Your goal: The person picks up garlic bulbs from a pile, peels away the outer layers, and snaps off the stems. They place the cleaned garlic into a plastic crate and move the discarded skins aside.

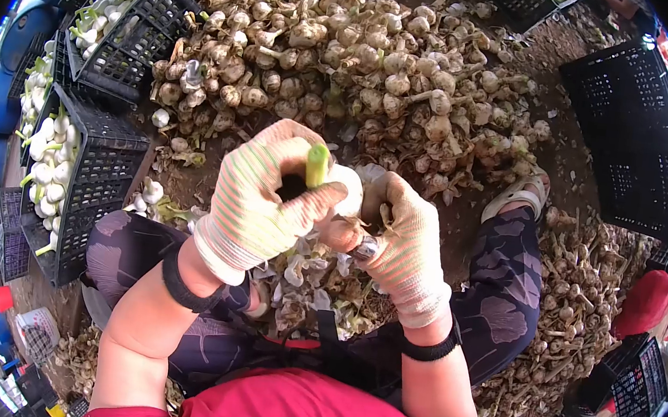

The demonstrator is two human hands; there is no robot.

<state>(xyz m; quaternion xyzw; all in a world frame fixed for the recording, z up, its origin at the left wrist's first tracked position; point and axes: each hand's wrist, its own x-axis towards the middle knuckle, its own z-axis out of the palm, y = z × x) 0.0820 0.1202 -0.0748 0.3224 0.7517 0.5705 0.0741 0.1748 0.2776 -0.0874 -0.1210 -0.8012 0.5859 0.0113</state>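
My left hand point(269, 201), in a striped work glove, is closed around a white garlic bulb point(346, 192) whose cut green stem sticks up between thumb and fingers. Against the bulb's right side is my right hand point(405, 237), in a matching glove, with its fingers curled. Something small and metallic, perhaps a blade, shows by its thumb, partly hidden. Beyond both hands lies a large heap of unpeeled garlic point(367, 64). Loose white and purplish skins point(298, 274) cover the ground below the hands, between my legs.
Black crates of cleaned garlic point(98, 182) stand at the left. An upright black crate point(631, 135) is at the right. More garlic point(570, 309) lies beside my right leg. A person in a red hat point(646, 303) is at the far right.
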